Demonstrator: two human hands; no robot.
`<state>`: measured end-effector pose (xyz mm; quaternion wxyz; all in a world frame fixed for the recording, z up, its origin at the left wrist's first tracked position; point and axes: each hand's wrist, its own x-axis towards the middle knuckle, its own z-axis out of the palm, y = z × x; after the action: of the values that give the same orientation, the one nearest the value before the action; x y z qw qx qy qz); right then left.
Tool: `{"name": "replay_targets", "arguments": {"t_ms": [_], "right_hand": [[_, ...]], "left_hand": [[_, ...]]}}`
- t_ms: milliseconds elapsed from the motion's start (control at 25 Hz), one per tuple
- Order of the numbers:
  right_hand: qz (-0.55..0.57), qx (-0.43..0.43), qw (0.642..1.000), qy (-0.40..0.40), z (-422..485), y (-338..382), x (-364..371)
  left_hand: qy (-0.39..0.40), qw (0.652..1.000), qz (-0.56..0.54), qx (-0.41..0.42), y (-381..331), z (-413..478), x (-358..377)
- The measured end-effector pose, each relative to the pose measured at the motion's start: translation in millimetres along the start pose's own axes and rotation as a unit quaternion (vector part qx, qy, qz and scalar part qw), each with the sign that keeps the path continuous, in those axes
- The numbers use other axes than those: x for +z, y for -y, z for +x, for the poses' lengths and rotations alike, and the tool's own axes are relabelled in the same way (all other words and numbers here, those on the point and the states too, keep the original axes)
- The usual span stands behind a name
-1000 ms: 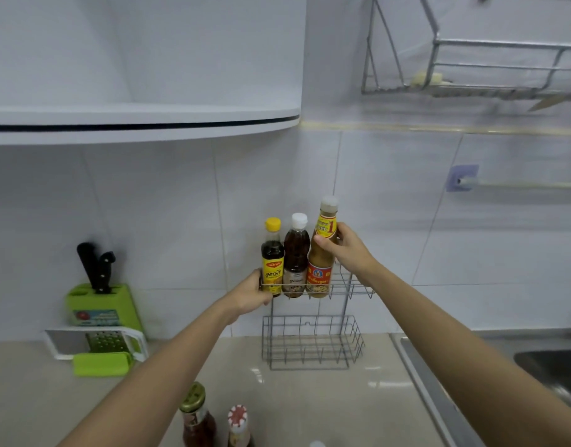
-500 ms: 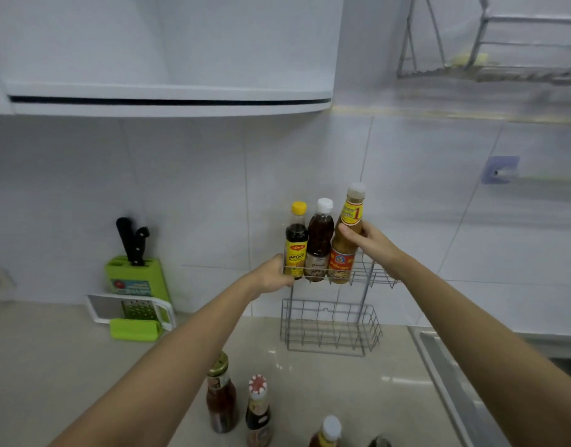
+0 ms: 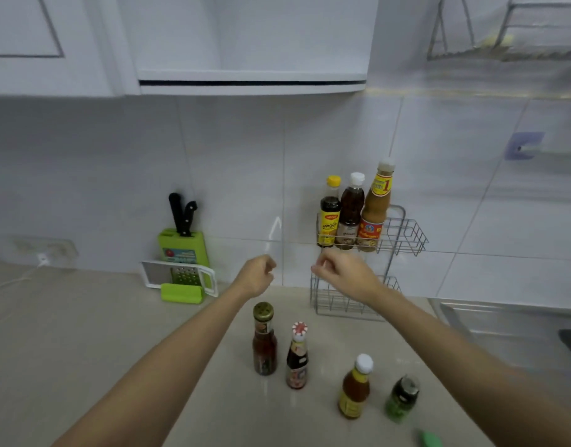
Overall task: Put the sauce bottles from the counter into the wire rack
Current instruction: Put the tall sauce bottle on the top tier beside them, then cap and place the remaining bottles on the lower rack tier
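The two-tier wire rack stands against the tiled wall. Its top tier holds three bottles: a yellow-capped dark one, a white-capped dark one and a tall orange one. The lower tier holds nothing. Several bottles stand on the counter in front: a gold-capped red-brown bottle, a red-and-white-capped bottle, a white-capped amber bottle and a small green bottle. My left hand and my right hand hover below the top tier, fingers loosely curled, holding nothing.
A green knife block with black handles and a white-green grater lean on the wall at left. A steel sink lies at right. A wall dish rack hangs top right, a cabinet shelf overhead. A green object sits at the bottom edge.
My right hand let go of the tall orange bottle, now standing in the top tier. My left hand released the rack's edge. Both hands dropped and pulled back; the view tilted down.
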<state>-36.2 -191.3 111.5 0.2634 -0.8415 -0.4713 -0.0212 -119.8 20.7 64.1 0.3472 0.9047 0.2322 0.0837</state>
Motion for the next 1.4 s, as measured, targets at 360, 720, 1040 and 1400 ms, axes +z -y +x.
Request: {"name": "replay_targets", "arguments": {"t_ms": [360,720,1040,1400], "right_hand": [[-0.159,0.044,0.969,0.183,-2,82,92],[-0.118,0.103,0.967,0.201,21,80,116],[-0.03,-0.034,0.975,0.218,77,86,11],[-0.088,-0.102,0.964,0.227,95,97,-62]], "left_hand": [[0.102,0.988,-0.103,-0.048,84,-76,29],[0.04,0.975,-0.216,0.016,90,-72,62],[0.015,0.954,-0.272,0.128,54,-46,-5],[0.044,0.929,-0.313,0.191,4,-47,-43]]}}
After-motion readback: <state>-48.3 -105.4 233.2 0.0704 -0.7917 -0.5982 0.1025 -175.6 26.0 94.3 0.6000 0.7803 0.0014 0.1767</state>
